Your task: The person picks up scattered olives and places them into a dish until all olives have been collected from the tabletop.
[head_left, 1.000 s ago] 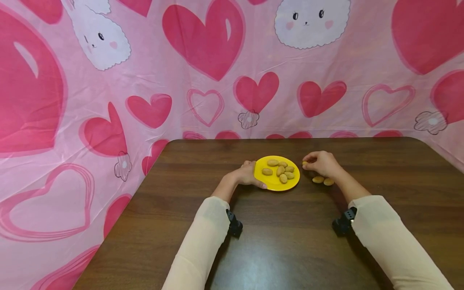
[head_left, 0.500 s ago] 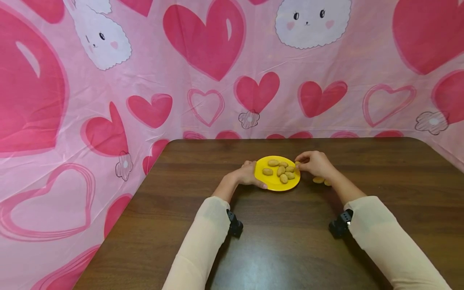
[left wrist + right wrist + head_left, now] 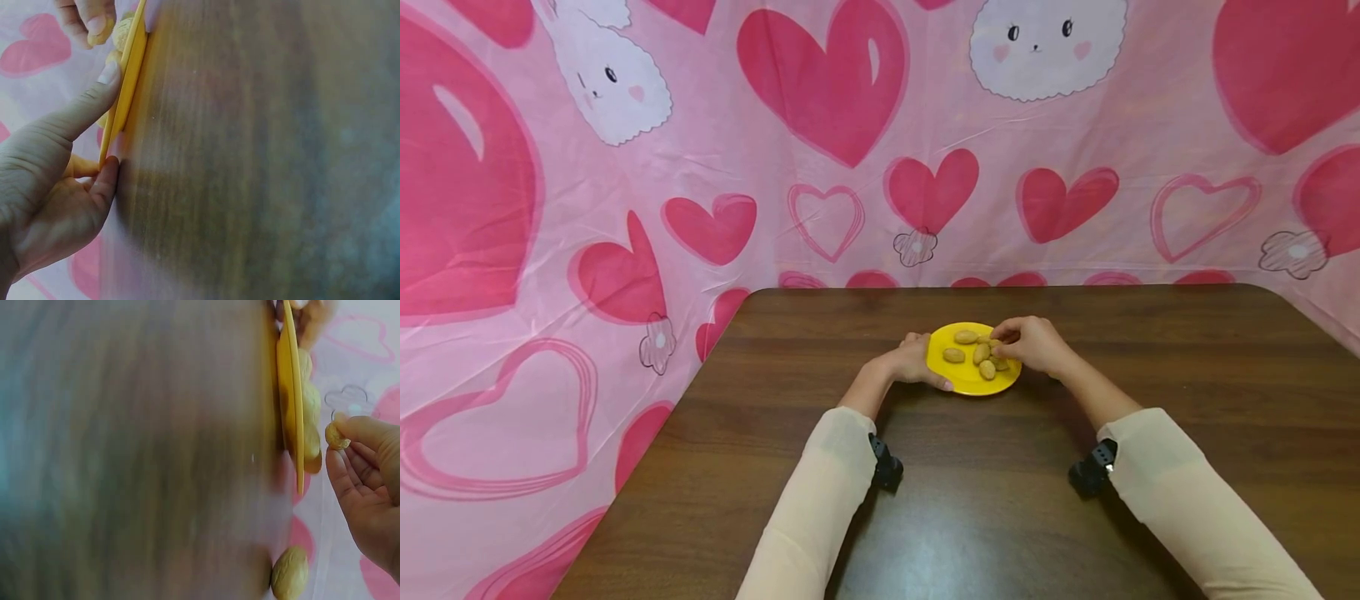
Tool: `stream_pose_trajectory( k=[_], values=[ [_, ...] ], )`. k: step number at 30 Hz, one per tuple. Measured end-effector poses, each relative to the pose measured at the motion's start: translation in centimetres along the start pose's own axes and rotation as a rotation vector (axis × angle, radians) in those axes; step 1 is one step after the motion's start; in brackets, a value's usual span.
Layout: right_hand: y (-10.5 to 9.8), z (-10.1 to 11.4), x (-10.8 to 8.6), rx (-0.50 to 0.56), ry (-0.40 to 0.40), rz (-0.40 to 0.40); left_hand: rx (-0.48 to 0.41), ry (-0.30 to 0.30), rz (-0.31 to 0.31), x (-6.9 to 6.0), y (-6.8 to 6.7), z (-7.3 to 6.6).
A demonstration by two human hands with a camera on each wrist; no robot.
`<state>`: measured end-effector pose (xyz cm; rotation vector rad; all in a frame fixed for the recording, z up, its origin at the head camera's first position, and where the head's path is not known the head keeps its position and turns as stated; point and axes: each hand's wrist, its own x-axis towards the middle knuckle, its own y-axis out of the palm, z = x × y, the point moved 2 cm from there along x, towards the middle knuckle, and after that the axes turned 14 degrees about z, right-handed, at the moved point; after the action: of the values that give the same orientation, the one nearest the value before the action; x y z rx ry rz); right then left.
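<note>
While the left hand (image 3: 912, 361) grips a smooth, round yellow plate (image 3: 962, 384) between thumb and fingers, the right hand (image 3: 1036, 343) pinches a lumpy tan nugget (image 3: 337, 436) above it; oval nuggets (image 3: 954, 355) lie on the plate, atop a wood-grain table (image 3: 985, 467).

The head camera looks forward and down from the near side of the round yellow plate (image 3: 964, 381), well back from it, over the dark brown wood-grain table (image 3: 970, 492) to the pink heart-printed cloth (image 3: 831, 92) behind it. The black left wrist camera (image 3: 887, 472) and black right wrist camera (image 3: 1087, 475) sit low and nearer, at the plate's near left and near right, rolled sideways in opposite directions, seeing it edge-on. All three views share plate, table and cloth.
</note>
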<state>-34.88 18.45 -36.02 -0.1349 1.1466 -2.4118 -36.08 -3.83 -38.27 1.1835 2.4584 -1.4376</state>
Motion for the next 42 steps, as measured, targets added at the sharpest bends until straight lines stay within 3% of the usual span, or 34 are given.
stream_pose_trajectory(
  k=[8,15,31,42],
  values=[
    [1.5,2.0,0.6,-0.016,-0.076,0.016,-0.004,0.0,0.007,-0.2,0.0,0.0],
    [2.3,3.1,0.8,-0.029,-0.114,0.016,0.01,0.043,0.001,-0.1,0.0,0.1],
    [3.7,3.7,1.8,-0.096,-0.137,0.113,0.034,0.056,-0.003,-0.3,0.0,0.1],
    [4.1,4.0,1.9,-0.194,-0.185,0.135,0.024,0.055,-0.013,-0.4,0.0,0.0]
  ],
)
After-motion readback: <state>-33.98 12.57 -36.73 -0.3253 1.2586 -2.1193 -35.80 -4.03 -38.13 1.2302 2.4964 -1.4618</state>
